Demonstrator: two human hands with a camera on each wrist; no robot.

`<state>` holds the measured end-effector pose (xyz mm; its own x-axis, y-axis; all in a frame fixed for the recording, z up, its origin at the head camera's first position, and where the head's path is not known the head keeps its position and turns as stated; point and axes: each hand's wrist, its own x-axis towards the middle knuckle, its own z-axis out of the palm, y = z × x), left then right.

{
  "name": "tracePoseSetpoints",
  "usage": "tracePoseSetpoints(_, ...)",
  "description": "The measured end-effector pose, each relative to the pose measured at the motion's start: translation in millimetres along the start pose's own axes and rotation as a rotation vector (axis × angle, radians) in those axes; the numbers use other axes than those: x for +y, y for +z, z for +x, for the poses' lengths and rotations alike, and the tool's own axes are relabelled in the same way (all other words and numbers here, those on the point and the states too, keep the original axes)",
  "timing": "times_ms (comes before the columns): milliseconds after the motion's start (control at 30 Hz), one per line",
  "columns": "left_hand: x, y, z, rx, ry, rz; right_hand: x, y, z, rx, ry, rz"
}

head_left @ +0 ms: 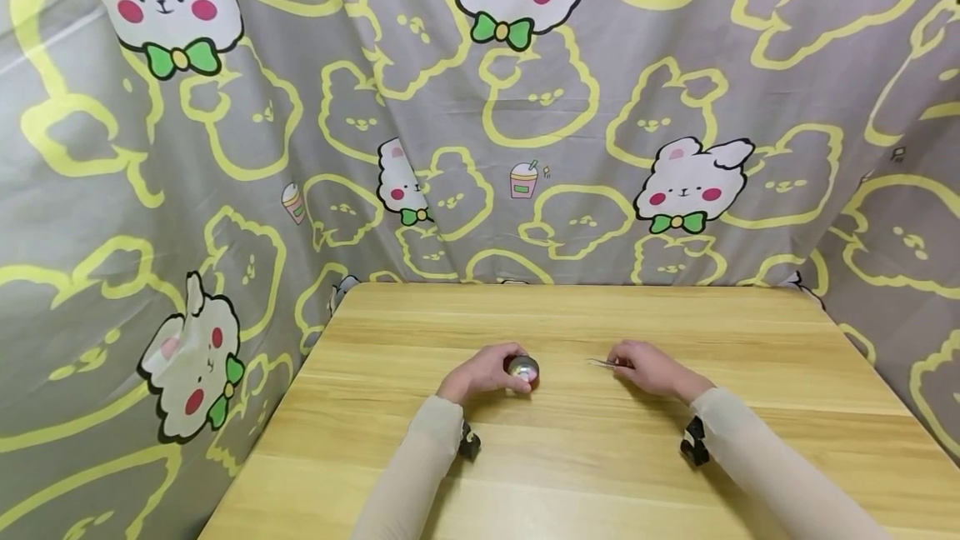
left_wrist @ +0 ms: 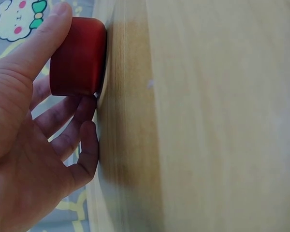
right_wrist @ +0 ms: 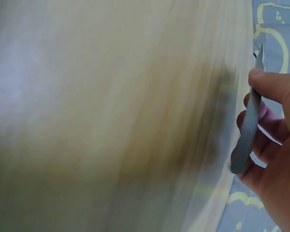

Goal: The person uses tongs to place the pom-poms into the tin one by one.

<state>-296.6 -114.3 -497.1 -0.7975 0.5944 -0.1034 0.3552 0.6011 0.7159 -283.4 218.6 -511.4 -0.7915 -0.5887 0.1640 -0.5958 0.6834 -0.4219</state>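
Sleeves at 6 o'clock. Left hand [head_left: 483, 372] curled round small red tin [left_wrist: 77, 57] with shiny top, resting on worktop [head_left: 585, 473] near centre. Right hand [head_left: 651, 367] at 3 o'clock of it, apart, pinching tweezers [right_wrist: 247, 126], tips toward tin.

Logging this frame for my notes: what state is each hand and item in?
Left hand: grips the small red round container.
Small red round container: stands on the wooden table, shiny top up.
Right hand: pinches the metal tweezers.
Metal tweezers: tips point toward the container.
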Motion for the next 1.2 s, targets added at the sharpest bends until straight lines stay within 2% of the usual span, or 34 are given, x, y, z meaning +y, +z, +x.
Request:
tracePoseSetpoints(533, -4.5, -0.3, -1.9, 0.012, -0.012, 0.038, 4, 8, 4, -0.052, 0.052, 0.011)
tracePoseSetpoints(800, -6.3, 2.6, -1.2, 0.01, 0.001, 0.061, 2, 7, -1, -0.046, 0.121, 0.037)
tracePoseSetpoints(1033, -7.1, -0.9, -3.7, 0.019, 0.017, 0.036, -2, 0, -9, 0.018, 0.107, -0.024)
tracePoseSetpoints(1200, -7.6, -7.0, -12.8, 0.042, 0.001, 0.08, -5, -7, -21, 0.075, 0.142, -0.128)
